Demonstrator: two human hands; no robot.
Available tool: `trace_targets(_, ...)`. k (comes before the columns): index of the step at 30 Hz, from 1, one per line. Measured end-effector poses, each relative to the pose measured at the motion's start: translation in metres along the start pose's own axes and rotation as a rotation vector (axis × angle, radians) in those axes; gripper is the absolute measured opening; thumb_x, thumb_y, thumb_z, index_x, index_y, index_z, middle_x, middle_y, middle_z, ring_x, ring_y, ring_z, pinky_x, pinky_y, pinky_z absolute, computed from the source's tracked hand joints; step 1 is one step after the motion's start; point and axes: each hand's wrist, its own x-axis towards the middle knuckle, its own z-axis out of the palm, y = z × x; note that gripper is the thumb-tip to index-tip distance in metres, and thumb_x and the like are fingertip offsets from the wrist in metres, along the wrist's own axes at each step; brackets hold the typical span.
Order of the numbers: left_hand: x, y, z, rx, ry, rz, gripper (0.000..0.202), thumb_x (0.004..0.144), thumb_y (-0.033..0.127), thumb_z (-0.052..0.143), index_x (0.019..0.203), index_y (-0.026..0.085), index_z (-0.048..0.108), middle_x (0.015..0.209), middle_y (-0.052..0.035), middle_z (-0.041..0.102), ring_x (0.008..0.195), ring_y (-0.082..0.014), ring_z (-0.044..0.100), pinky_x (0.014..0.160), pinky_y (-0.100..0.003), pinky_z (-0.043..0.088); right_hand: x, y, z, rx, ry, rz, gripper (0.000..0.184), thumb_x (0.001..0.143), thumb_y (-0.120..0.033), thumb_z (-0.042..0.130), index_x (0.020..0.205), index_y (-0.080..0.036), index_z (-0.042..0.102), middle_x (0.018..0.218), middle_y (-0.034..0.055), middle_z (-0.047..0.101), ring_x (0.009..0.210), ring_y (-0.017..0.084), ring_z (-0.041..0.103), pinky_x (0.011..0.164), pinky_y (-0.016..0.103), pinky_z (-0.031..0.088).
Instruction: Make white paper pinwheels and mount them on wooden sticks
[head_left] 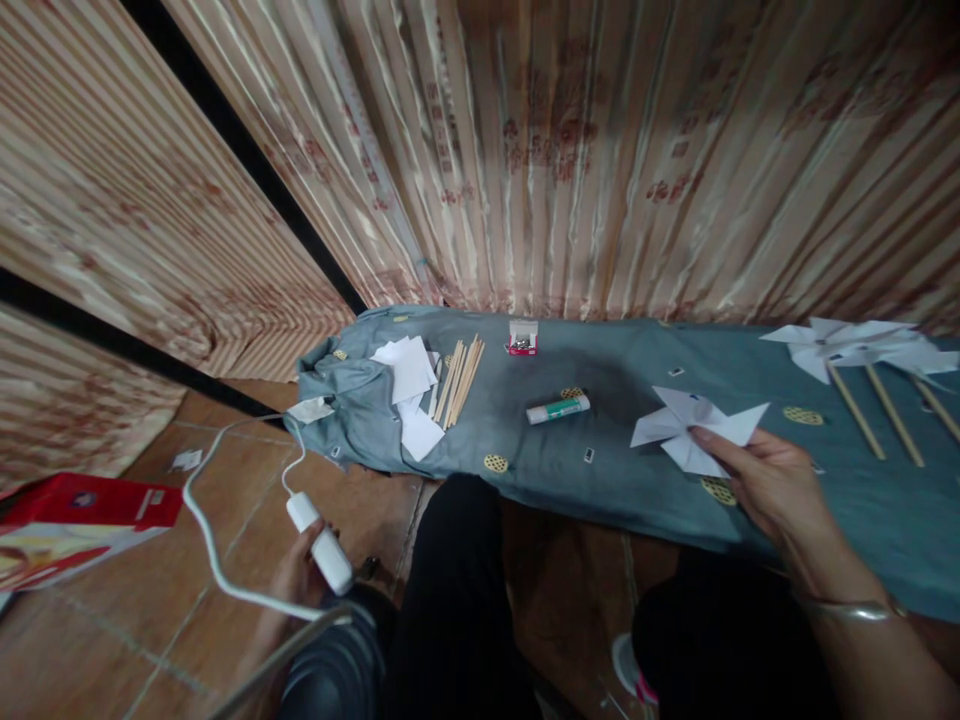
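My right hand [780,485] pinches a folded white paper pinwheel [694,428] near its middle, thumb on top, above the cloth-covered surface. No stick shows on this pinwheel. Low on the left, my left hand [300,560] is wrapped round a white, elongated corded device [321,545]; its exact kind I cannot make out. Left of the pinwheel lies a glue stick [559,408] with a green and white label. Behind that, a small open red box [523,342] holds shiny metal bits. Further right lie white pinwheels [821,348] on wooden sticks [857,410].
Loose wooden sticks [460,383] lie beside white paper pieces [411,370] on the grey-green cloth [622,480]. A white cable [206,530] loops over the tiled floor near a red carton [82,520]. Pleated curtains [562,150] hang behind, with dark poles [247,150] at left.
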Motion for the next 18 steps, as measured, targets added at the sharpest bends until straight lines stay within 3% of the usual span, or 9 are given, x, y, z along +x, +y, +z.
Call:
trace_targets(3,-0.008,0.026,0.024,-0.156,-0.037,0.027,0.008,0.089,0.020,0.051,0.083,0.018,0.055,0.068,-0.0016,0.063,0.052,-0.0139,0.058,0.052,-0.026,0.051,0.000,0.000,0.000,0.001,0.003,0.009,0.026,0.049,-0.018,0.090,0.071,-0.019,0.077,0.074,-0.0004,0.078,0.057,0.012,0.071,0.060,0.014,0.060)
trace_targets(6,-0.008,0.049,0.044,-0.238,-0.084,0.061,0.018,0.093,0.026,0.045,0.080,0.018,0.054,0.067,-0.0022,0.062,0.054,-0.0150,0.060,0.054,-0.028,0.055,-0.001,-0.001,0.000,-0.006,0.012,0.011,0.025,0.049,-0.017,0.089,0.070,-0.018,0.077,0.074,-0.0003,0.079,0.057,0.012,0.072,0.062,0.014,0.061)
trace_targets(13,0.011,0.093,0.075,-0.416,-0.048,0.123,0.016,0.092,0.025,0.048,0.082,0.016,0.058,0.064,-0.0004,0.056,0.054,-0.0126,0.056,0.053,-0.022,0.053,0.000,-0.002,-0.002,-0.022,0.067,0.055,0.033,0.040,-0.017,0.092,0.069,-0.018,0.077,0.071,-0.0008,0.078,0.055,0.011,0.071,0.060,0.011,0.060)
trace_targets(18,0.030,0.111,0.097,-0.477,-0.042,0.141,0.015,0.095,0.025,0.048,0.084,0.017,0.054,0.070,0.0007,0.058,0.059,-0.0115,0.058,0.067,-0.025,0.056,0.001,-0.003,-0.002,-0.045,0.101,0.088,0.038,0.035,-0.020,0.094,0.069,-0.018,0.077,0.069,-0.0019,0.078,0.054,0.009,0.070,0.064,0.008,0.058)
